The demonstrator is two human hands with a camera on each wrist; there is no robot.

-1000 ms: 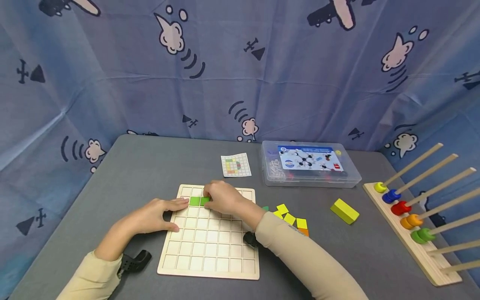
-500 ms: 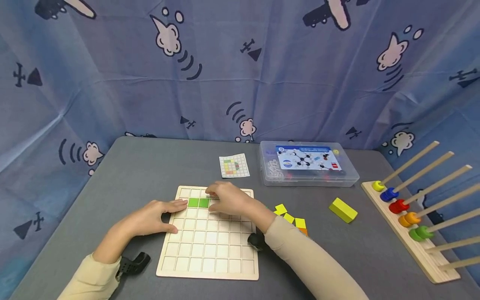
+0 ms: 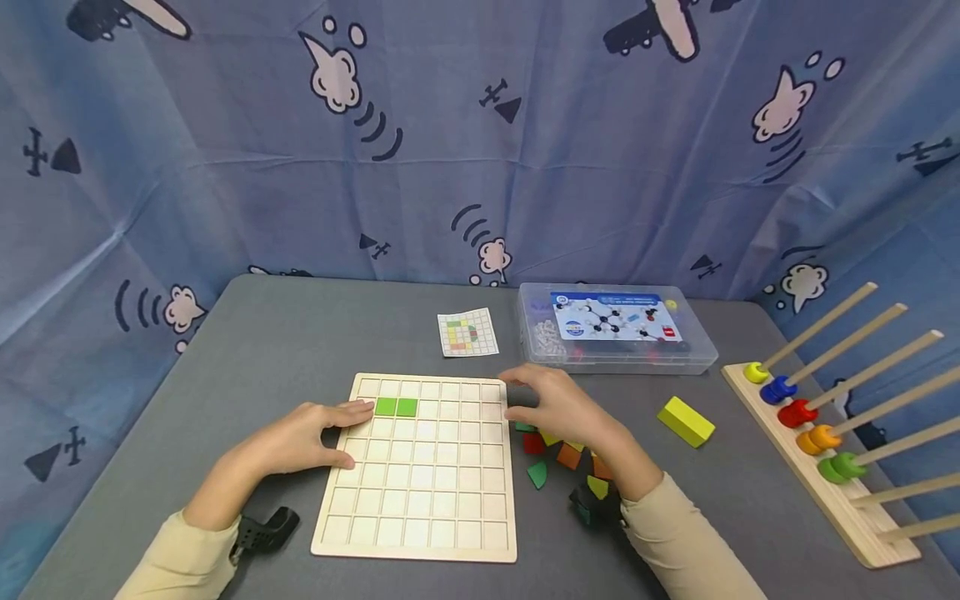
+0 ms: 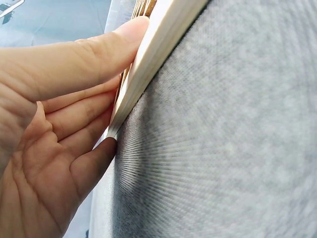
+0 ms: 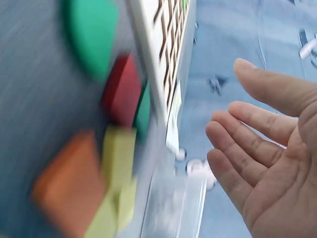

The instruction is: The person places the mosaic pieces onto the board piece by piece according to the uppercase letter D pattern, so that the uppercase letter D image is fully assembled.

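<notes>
The left hand lies at the left side of a wooden grid board, thumb and fingers spread apart and fairly straight; its fingertips touch the board's edge without curling round it. The right hand hangs open near the board's far right corner, thumb apart from the fingers, palm bare, holding nothing.

On the board, two bright green square tiles, one next to the other, fill the second and third cells of the second row from the far edge, just right of the left fingertips.

Under and beside the right hand and wrist, loose pieces lie right of the board: a red piece, an orange piece, a green round-edged piece and a yellow piece, among others partly hidden by the arm. A black wrist camera sits at the left wrist.

Beyond the board, a small printed grid card rests on the gray counter, left of a clear plastic case. Farther right are a yellow oblong block and a wooden peg stand with coloured rings. A blue patterned curtain hangs behind.
</notes>
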